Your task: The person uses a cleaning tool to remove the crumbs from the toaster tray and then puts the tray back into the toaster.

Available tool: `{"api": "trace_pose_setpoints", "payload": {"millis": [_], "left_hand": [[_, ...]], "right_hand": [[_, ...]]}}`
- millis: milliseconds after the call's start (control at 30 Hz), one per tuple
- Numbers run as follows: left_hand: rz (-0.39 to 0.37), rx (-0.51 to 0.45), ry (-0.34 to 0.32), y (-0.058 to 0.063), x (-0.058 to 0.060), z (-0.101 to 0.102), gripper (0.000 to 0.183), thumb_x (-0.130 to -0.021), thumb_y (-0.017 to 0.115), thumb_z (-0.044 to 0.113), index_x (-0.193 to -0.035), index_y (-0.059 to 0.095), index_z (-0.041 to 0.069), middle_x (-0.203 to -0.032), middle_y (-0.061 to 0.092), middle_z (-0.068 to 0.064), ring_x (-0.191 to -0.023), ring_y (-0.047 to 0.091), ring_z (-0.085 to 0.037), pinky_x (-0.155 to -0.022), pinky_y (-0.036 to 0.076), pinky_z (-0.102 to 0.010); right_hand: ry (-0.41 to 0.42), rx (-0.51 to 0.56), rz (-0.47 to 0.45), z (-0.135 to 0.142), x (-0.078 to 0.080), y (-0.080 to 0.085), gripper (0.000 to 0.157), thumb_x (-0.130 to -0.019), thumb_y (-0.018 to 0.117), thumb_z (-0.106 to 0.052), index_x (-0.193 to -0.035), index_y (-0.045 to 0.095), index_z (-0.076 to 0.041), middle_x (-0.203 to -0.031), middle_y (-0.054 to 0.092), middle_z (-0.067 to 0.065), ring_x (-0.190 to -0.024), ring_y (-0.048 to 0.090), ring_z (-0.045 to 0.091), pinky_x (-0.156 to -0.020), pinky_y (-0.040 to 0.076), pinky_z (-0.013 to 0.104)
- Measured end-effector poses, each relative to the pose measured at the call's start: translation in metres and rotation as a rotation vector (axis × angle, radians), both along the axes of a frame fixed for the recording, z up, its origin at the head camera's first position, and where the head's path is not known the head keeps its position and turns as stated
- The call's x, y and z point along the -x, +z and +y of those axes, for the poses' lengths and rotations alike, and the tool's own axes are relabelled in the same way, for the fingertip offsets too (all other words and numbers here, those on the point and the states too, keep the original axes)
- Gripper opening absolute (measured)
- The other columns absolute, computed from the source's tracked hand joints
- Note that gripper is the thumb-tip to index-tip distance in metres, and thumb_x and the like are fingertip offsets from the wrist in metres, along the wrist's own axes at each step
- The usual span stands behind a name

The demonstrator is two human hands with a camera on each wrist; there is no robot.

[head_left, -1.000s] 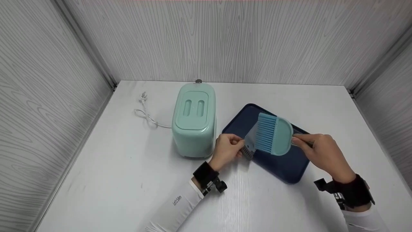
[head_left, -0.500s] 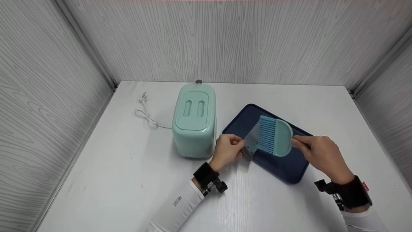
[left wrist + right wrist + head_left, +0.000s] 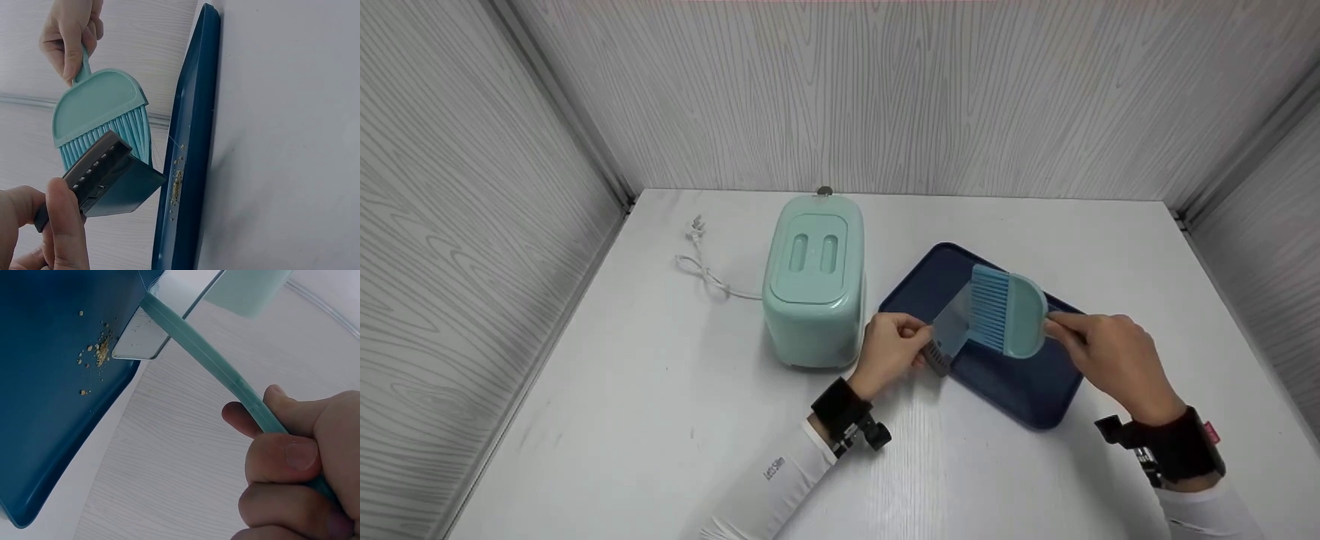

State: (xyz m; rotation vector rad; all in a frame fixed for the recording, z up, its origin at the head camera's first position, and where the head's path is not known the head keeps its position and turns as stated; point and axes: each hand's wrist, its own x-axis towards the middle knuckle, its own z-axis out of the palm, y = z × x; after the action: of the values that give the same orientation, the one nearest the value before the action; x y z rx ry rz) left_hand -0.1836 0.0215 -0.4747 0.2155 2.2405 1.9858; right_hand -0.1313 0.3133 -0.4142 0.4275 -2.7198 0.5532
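My left hand (image 3: 891, 345) pinches a thin shiny crumb tray (image 3: 950, 330) by its dark slotted edge. It is held tilted over the near left side of a dark blue tray (image 3: 1027, 390). My right hand (image 3: 1114, 360) grips the handle of a mint hand brush (image 3: 1026, 316). The brush's blue bristles (image 3: 988, 309) overlap the far side of the crumb tray in the head view. Yellowish crumbs (image 3: 102, 351) lie in the blue tray below the crumb tray's corner, and small specks show on the crumb tray's surface in the right wrist view.
A mint toaster (image 3: 814, 330) with a lid on top stands left of the blue tray. Its white cord and plug (image 3: 701, 266) lie on the white table (image 3: 622, 420) to its left. Grey wood-grain panels (image 3: 885, 97) enclose the back and sides.
The brush has shifted slightly right, its bristles uncovering more of the crumb tray. My left hand stays in nearly the same place with the crumb tray.
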Motion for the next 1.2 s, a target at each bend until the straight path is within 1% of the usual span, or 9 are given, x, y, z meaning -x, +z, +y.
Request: {"api": "trace_pose_setpoints", "payload": {"millis": [233, 333, 533, 667, 767, 867, 933, 1067, 1200], "left_hand": [[0.011, -0.010, -0.008, 0.000, 0.000, -0.001, 0.010, -0.095, 0.071, 0.005, -0.096, 0.076, -0.004, -0.067, 0.064, -0.003, -0.049, 0.064, -0.014, -0.062, 0.064, -0.056], [0.009, -0.013, -0.007, 0.000, 0.001, -0.001, 0.010, -0.095, 0.072, 0.005, -0.096, 0.076, -0.004, -0.068, 0.064, -0.003, -0.050, 0.065, -0.017, -0.063, 0.063, -0.058], [0.006, -0.008, -0.002, -0.001, 0.002, -0.001, 0.009, -0.095, 0.072, 0.005, -0.095, 0.076, -0.003, -0.067, 0.064, -0.003, -0.049, 0.064, -0.016, -0.060, 0.064, -0.053], [0.021, -0.022, -0.003, -0.001, 0.001, 0.000, 0.009, -0.094, 0.073, 0.005, -0.093, 0.076, -0.004, -0.066, 0.064, -0.004, -0.051, 0.067, -0.025, -0.056, 0.064, -0.047], [0.034, -0.026, -0.007, -0.001, 0.000, 0.000, 0.009, -0.094, 0.072, 0.004, -0.093, 0.076, -0.004, -0.065, 0.064, -0.003, -0.056, 0.069, -0.036, -0.055, 0.064, -0.048], [0.046, -0.015, -0.012, -0.001, 0.000, 0.000, 0.009, -0.094, 0.073, 0.004, -0.094, 0.076, -0.004, -0.065, 0.064, -0.002, -0.056, 0.069, -0.036, -0.054, 0.063, -0.046], [0.061, -0.001, -0.018, -0.001, 0.000, 0.000, 0.009, -0.094, 0.072, 0.005, -0.095, 0.077, -0.003, -0.065, 0.064, -0.002, -0.054, 0.069, -0.033, -0.051, 0.062, -0.040], [0.080, 0.026, -0.027, -0.002, -0.001, 0.000, 0.009, -0.094, 0.073, 0.006, -0.095, 0.077, -0.003, -0.066, 0.065, -0.002, -0.049, 0.066, -0.019, -0.046, 0.057, -0.026], [0.076, 0.028, -0.031, -0.003, -0.001, 0.000, 0.009, -0.094, 0.073, 0.005, -0.095, 0.077, -0.003, -0.066, 0.065, -0.002, -0.047, 0.062, -0.010, -0.045, 0.055, -0.023]], "right_hand": [[-0.033, -0.026, 0.002, 0.003, 0.004, -0.002, 0.027, -0.098, 0.074, -0.018, -0.115, 0.077, 0.001, -0.052, 0.031, -0.009, -0.049, 0.028, 0.009, -0.044, 0.017, 0.024], [-0.045, -0.030, 0.000, 0.004, 0.007, -0.004, 0.027, -0.098, 0.073, -0.019, -0.115, 0.078, 0.001, -0.052, 0.036, -0.007, -0.049, 0.032, 0.010, -0.043, 0.018, 0.024], [-0.053, -0.036, 0.019, 0.007, 0.012, -0.009, 0.025, -0.098, 0.074, -0.019, -0.114, 0.078, 0.000, -0.053, 0.045, -0.005, -0.049, 0.034, 0.010, -0.042, 0.018, 0.025], [-0.064, -0.037, 0.031, 0.011, 0.015, -0.012, 0.026, -0.098, 0.073, -0.019, -0.116, 0.078, 0.000, -0.052, 0.041, -0.006, -0.049, 0.032, 0.010, -0.042, 0.018, 0.025], [-0.074, -0.040, 0.042, 0.012, 0.017, -0.014, 0.027, -0.098, 0.073, -0.019, -0.116, 0.077, 0.000, -0.051, 0.041, -0.007, -0.048, 0.033, 0.011, -0.042, 0.018, 0.025], [-0.083, -0.046, 0.046, 0.014, 0.017, -0.016, 0.027, -0.098, 0.073, -0.019, -0.117, 0.077, 0.000, -0.051, 0.042, -0.006, -0.048, 0.034, 0.011, -0.041, 0.018, 0.025], [-0.087, -0.046, 0.047, 0.015, 0.016, -0.017, 0.027, -0.098, 0.074, -0.019, -0.117, 0.077, 0.000, -0.051, 0.043, -0.005, -0.048, 0.033, 0.010, -0.041, 0.018, 0.025], [-0.098, -0.040, 0.043, 0.016, 0.014, -0.016, 0.027, -0.098, 0.073, -0.019, -0.116, 0.077, 0.001, -0.052, 0.048, -0.004, -0.048, 0.034, 0.010, -0.041, 0.019, 0.025], [-0.110, -0.029, 0.040, 0.018, 0.012, -0.014, 0.026, -0.098, 0.073, -0.017, -0.116, 0.077, 0.002, -0.056, 0.057, 0.001, -0.049, 0.038, 0.012, -0.040, 0.023, 0.025]]}}
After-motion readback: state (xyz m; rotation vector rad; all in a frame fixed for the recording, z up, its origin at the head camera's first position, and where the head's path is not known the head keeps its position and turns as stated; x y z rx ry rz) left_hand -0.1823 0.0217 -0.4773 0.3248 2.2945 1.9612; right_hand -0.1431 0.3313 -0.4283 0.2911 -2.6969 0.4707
